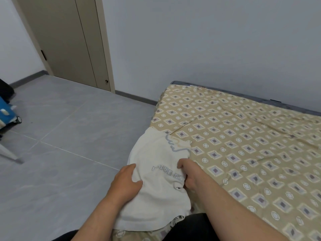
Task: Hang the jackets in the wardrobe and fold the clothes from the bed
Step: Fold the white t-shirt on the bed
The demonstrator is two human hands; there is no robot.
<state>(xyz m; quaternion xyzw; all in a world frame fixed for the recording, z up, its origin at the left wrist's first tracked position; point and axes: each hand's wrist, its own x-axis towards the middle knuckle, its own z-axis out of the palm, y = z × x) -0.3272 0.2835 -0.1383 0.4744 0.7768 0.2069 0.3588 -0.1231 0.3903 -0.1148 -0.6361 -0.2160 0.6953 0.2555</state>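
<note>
A white cotton garment with grey printed lettering [156, 193] lies bunched on the near corner of the bed's beige diamond-patterned sheet [243, 136], caught between the fingers of both hands. The left hand [125, 181] grips the cloth's left edge, thumb pressed on top and the other fingers curled round the hem. The right hand [189, 174] pinches a fold at the right side, fingertips tucked into the fabric just beside the lettering. Beyond the fingers the sheet spreads away to the right, and the grey tiled floor [69, 127] and a tall beige door [69, 40] lie off to their left.
</note>
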